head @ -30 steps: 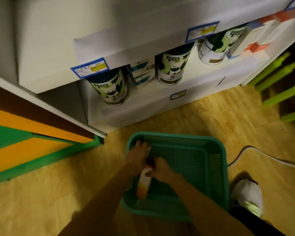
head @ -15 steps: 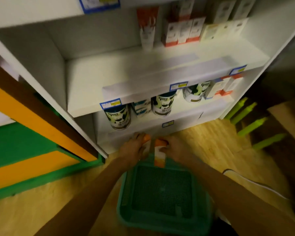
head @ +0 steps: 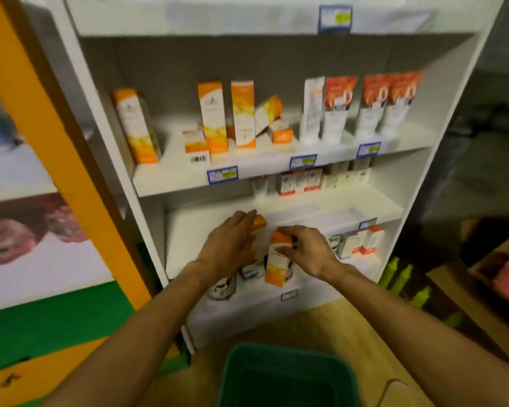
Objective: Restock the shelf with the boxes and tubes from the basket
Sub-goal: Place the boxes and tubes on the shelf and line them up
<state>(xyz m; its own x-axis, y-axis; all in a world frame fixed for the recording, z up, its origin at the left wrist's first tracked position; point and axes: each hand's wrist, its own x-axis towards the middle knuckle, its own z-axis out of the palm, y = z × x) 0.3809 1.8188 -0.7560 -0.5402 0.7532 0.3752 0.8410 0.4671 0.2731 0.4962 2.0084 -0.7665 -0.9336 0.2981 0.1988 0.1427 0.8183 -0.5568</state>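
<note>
An orange-and-white box [head: 277,261] is gripped at its upper end by the right hand [head: 306,250], with the fingers curled over its top. A second orange item [head: 257,223], blurred and mostly hidden, is held by the left hand [head: 229,245], just beside the right hand. Both hands are raised in front of the white shelf [head: 291,211]. Above the hands, upright orange boxes [head: 213,118] and red-and-white tubes [head: 337,108] are seen on a higher board. Below the hands, between the forearms, the green basket [head: 287,377] is seen on the floor.
</note>
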